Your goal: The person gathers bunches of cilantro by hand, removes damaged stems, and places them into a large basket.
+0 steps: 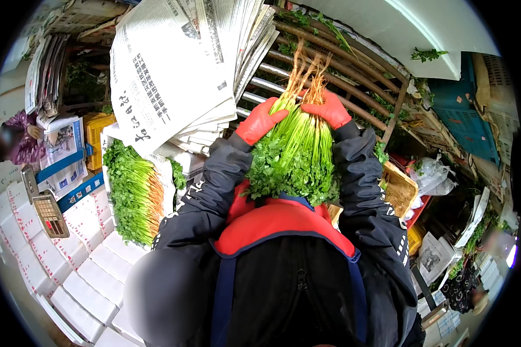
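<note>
A large bunch of coriander (pixel 298 133) hangs in front of my chest, its leaves toward me and its long orange-brown roots pointing away. My left hand (pixel 259 122), in a red rubber glove, is closed on the left side of the stems, thumb lying over them. Its other fingers are partly hidden. From the right, my right hand (pixel 329 110), gloved the same way, grips the stems just below the roots. Leaves spread over my red apron (pixel 283 231). Beneath the roots is a brown slatted metal rack (pixel 353 69).
Stacked newspapers (pixel 173 75) lie at the far left of the rack. More coriander (pixel 133 191) lies in a paper-lined container on the left, beside white boxes (pixel 92 283) and a scale (pixel 51 214). A teal crate (pixel 466 110) stands right, a wicker basket (pixel 400 188) nearer. Another person (pixel 20 136) is at far left.
</note>
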The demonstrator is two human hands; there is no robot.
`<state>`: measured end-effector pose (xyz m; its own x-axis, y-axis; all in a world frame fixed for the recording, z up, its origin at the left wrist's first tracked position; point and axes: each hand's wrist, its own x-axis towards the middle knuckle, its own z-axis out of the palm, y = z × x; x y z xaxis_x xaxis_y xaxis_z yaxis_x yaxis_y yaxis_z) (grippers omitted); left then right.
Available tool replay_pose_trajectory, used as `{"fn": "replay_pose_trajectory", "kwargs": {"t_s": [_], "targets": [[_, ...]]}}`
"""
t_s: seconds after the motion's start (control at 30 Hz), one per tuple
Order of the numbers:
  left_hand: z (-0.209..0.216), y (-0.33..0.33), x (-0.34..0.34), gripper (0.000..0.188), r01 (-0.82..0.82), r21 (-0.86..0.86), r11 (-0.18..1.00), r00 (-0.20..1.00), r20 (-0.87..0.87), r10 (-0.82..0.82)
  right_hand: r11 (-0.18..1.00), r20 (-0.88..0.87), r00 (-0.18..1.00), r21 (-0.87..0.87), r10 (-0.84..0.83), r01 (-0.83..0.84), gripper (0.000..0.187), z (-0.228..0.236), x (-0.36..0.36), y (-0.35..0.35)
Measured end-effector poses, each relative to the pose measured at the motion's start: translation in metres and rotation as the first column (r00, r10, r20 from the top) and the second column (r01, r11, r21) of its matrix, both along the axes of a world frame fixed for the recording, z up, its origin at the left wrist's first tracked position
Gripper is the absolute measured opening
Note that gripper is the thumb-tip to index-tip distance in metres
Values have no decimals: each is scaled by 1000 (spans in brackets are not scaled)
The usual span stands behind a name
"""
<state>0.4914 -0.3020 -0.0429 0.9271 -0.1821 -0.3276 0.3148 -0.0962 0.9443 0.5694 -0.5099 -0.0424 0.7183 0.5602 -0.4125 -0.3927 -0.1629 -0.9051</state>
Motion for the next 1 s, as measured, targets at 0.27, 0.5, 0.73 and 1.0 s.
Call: {"fn": "replay_pose_trajectory", "kwargs": {"t_s": [0.27, 0.5, 0.73, 1.0], "targets": [[6, -7, 1, 41, 239, 152, 959, 971, -16, -240, 989, 61, 987, 9, 148, -149, 54, 7, 6, 1], [27, -16, -2, 43, 260, 222, 940, 964, 0, -267, 993, 76, 995, -109, 64, -55, 26, 20, -5, 7], [45, -42, 3, 50, 262, -6, 965, 957, 133, -259, 884, 420, 897, -358, -136, 302, 27, 57, -29, -63], [36, -50, -1, 40, -87, 314, 946, 907, 417, -55, 399, 909, 257, -112, -329, 910, 27, 134, -8, -347]]}}
